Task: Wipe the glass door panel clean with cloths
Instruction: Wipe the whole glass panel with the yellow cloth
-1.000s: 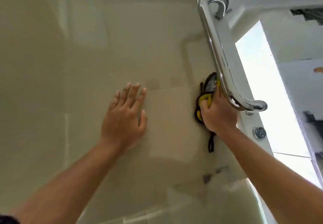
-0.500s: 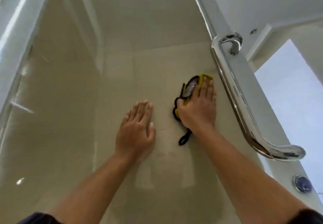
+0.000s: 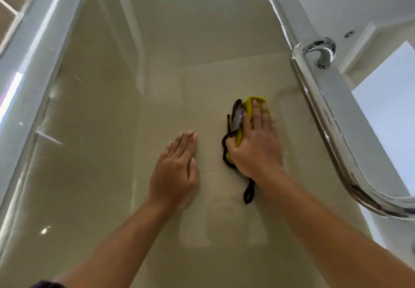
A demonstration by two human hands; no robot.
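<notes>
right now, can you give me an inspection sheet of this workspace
surface: glass door panel, beige tiles showing through it; pale hazy patches low down, smear or reflection, cannot tell
job's things: one yellow cloth with dark trim lies against the glass, its dark loop hanging below the wrist; no second cloth seen
clutter: nothing seen
hands: left hand rests flat on the glass, fingers straight; right hand presses the cloth to the glass, thumb hooked round its edge
cables: nothing seen
surroundings: chrome handle right of the cloth, apart from it; metal frame at left; bright window at right
</notes>
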